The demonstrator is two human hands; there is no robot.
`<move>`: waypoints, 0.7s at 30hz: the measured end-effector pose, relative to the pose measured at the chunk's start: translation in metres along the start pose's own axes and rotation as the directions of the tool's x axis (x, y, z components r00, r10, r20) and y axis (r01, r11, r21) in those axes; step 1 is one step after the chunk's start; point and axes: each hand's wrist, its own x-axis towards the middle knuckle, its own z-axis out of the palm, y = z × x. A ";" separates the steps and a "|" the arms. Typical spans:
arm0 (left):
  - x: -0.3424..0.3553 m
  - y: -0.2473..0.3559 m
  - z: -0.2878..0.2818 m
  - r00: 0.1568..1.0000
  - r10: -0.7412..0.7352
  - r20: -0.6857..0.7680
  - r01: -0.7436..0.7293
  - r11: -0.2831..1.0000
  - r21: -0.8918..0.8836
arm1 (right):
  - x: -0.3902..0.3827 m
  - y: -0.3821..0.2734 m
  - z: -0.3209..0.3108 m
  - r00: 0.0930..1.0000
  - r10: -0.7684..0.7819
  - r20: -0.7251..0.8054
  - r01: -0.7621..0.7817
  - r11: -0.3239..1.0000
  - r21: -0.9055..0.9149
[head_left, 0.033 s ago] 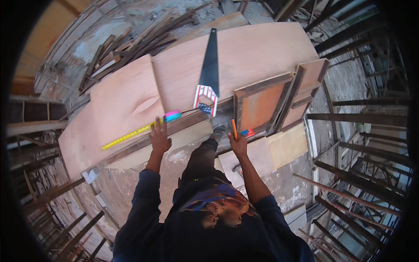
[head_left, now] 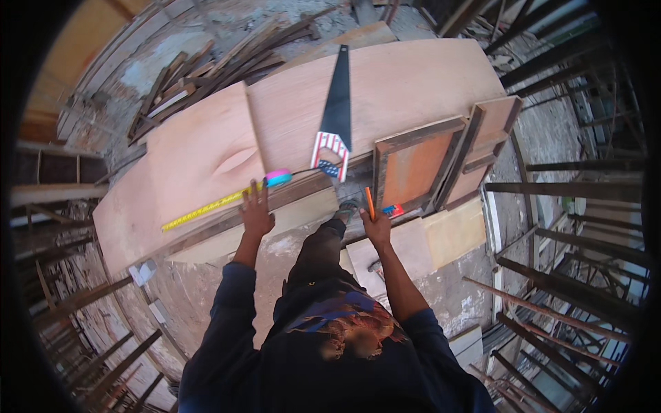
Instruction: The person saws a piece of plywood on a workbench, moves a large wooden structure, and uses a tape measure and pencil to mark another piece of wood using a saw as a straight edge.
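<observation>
Fingers (head_left: 253,197) of left hand (head_left: 257,219) spread against yellow-bladed pink-and-turquoise tape measure (head_left: 278,177), right hand (head_left: 376,228) pinching slim orange pencil (head_left: 370,202), black-bladed handsaw (head_left: 337,103) with striped handle (head_left: 325,141) on pale plywood (head_left: 427,79)

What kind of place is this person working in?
Probably a woodworking spot, maybe on a building site. A handsaw lies on a big plywood sheet, a tape measure is pulled out, and loose wood strips are heaped beyond.

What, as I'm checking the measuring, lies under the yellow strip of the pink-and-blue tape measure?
Under the yellow strip is a pale pinkish wooden sheet, visible along both sides. The surface directly beneath is covered, and the bare left hand hides more.
</observation>
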 end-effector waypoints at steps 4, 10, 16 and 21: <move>0.005 -0.005 0.020 0.992 0.024 -0.125 -0.025 1.000 -0.008 | -0.013 -0.030 0.027 0.975 -0.224 -0.002 0.223 0.972 -0.069; -0.004 -0.014 -0.004 1.000 0.019 -0.016 -0.021 0.992 -0.125 | -0.023 -0.127 0.082 0.903 -0.423 0.071 0.421 0.844 -0.331; -0.005 -0.028 -0.006 0.999 0.050 0.021 -0.048 0.994 -0.100 | 0.003 -0.200 0.124 0.869 -0.320 0.378 0.493 0.637 -0.592; -0.004 -0.048 0.000 0.977 0.200 -0.073 -0.210 0.964 -0.164 | 0.031 -0.184 0.146 0.855 -0.346 0.385 0.513 0.671 -0.535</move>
